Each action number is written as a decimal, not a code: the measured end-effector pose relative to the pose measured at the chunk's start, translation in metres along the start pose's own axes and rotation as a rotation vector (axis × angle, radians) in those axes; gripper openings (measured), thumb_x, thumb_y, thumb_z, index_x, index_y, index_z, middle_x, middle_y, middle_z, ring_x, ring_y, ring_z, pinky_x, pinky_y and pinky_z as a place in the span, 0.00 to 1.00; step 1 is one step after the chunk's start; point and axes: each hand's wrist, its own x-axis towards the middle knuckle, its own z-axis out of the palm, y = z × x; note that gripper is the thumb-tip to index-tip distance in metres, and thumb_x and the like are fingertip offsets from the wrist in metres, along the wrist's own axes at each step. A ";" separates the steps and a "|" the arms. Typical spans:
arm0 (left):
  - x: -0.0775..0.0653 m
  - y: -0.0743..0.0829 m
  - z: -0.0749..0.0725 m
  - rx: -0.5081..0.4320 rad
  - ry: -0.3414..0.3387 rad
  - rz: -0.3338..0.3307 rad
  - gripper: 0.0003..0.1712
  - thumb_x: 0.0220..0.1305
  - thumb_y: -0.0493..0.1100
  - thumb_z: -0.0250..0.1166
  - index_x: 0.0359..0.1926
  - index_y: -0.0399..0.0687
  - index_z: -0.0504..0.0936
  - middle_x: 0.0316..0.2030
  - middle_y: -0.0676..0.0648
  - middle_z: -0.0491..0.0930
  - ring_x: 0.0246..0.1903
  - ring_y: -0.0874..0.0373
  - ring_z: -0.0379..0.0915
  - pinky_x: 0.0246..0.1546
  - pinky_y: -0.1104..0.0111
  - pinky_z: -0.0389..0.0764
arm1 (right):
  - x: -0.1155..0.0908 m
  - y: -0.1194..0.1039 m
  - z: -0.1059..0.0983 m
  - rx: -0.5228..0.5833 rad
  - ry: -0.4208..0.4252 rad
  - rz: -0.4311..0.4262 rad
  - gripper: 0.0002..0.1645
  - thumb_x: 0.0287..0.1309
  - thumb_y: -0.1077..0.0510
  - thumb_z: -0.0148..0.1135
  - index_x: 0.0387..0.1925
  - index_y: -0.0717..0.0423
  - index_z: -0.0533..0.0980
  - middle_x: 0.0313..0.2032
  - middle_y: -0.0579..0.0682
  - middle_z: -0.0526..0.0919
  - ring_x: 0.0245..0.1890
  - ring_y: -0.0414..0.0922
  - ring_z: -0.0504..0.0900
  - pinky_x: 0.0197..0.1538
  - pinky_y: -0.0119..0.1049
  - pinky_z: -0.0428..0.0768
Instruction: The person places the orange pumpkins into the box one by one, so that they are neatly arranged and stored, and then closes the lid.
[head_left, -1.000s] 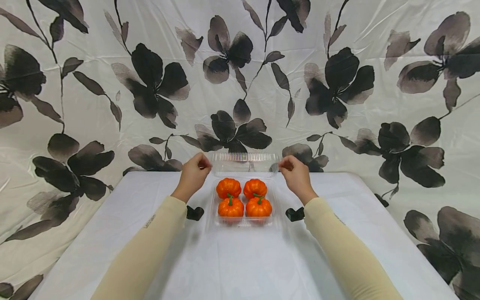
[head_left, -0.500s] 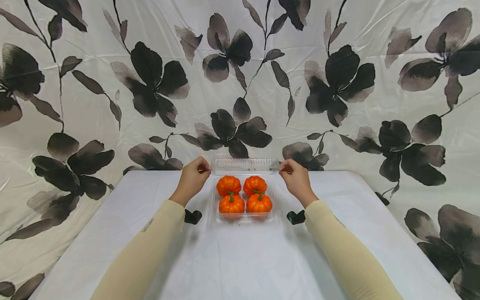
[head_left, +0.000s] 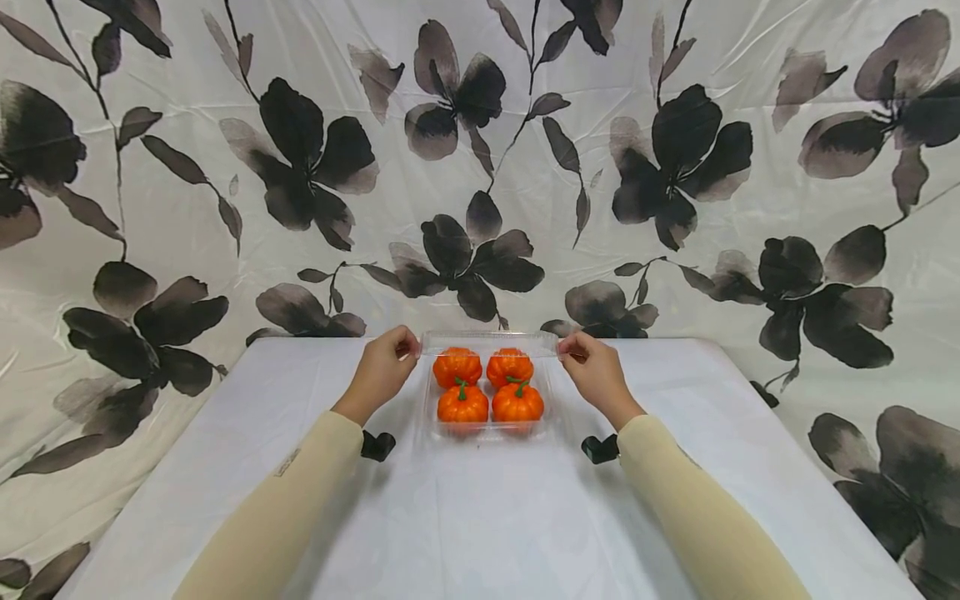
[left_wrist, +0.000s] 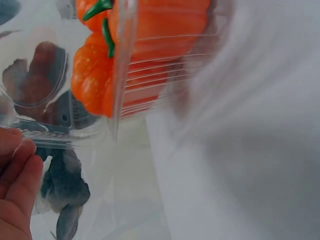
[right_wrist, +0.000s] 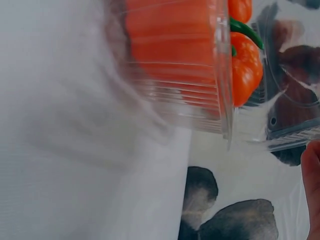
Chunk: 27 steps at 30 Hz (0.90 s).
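Several small orange pumpkins (head_left: 462, 406) with green stems sit in two rows inside a clear plastic clamshell container (head_left: 491, 427). Its clear ribbed lid (head_left: 489, 342) stands raised at the back, angled over the rear pumpkins. My left hand (head_left: 384, 371) pinches the lid's left corner between thumb and fingers, and my right hand (head_left: 597, 375) pinches the right corner. In the left wrist view, the fingertips of the left hand (left_wrist: 17, 187) meet the lid's edge (left_wrist: 50, 137). The right wrist view catches only part of the right hand (right_wrist: 312, 190), at the lid's rim (right_wrist: 295, 144).
The container stands near the back of a table with a white cover (head_left: 480, 517). Behind the table's far edge hangs a pale curtain (head_left: 570, 167) with dark flowers. A black wrist-camera piece (head_left: 378, 446) hangs below each forearm.
Both hands have brought the lid down and forward, from standing nearly upright behind the container to leaning over the back pumpkins. The container and pumpkins have stayed in place.
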 end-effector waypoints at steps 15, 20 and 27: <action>-0.020 -0.007 0.001 0.048 -0.035 0.066 0.04 0.63 0.30 0.58 0.35 0.41 0.77 0.41 0.42 0.79 0.49 0.45 0.76 0.56 0.52 0.78 | -0.019 0.005 -0.002 -0.030 -0.074 0.045 0.11 0.66 0.63 0.51 0.42 0.51 0.79 0.45 0.50 0.85 0.44 0.48 0.82 0.55 0.45 0.82; -0.026 -0.009 0.003 0.048 -0.035 0.035 0.09 0.65 0.29 0.53 0.37 0.42 0.78 0.44 0.42 0.80 0.49 0.47 0.77 0.56 0.52 0.78 | -0.025 0.004 -0.002 -0.035 -0.082 0.063 0.14 0.67 0.62 0.48 0.43 0.50 0.80 0.48 0.49 0.85 0.44 0.48 0.81 0.50 0.44 0.82; -0.033 -0.010 0.005 -0.004 -0.066 -0.129 0.12 0.66 0.37 0.48 0.43 0.46 0.78 0.47 0.43 0.80 0.54 0.46 0.75 0.55 0.53 0.78 | -0.032 0.008 0.000 0.020 -0.083 0.097 0.17 0.67 0.62 0.44 0.42 0.51 0.80 0.48 0.50 0.84 0.46 0.49 0.82 0.49 0.45 0.82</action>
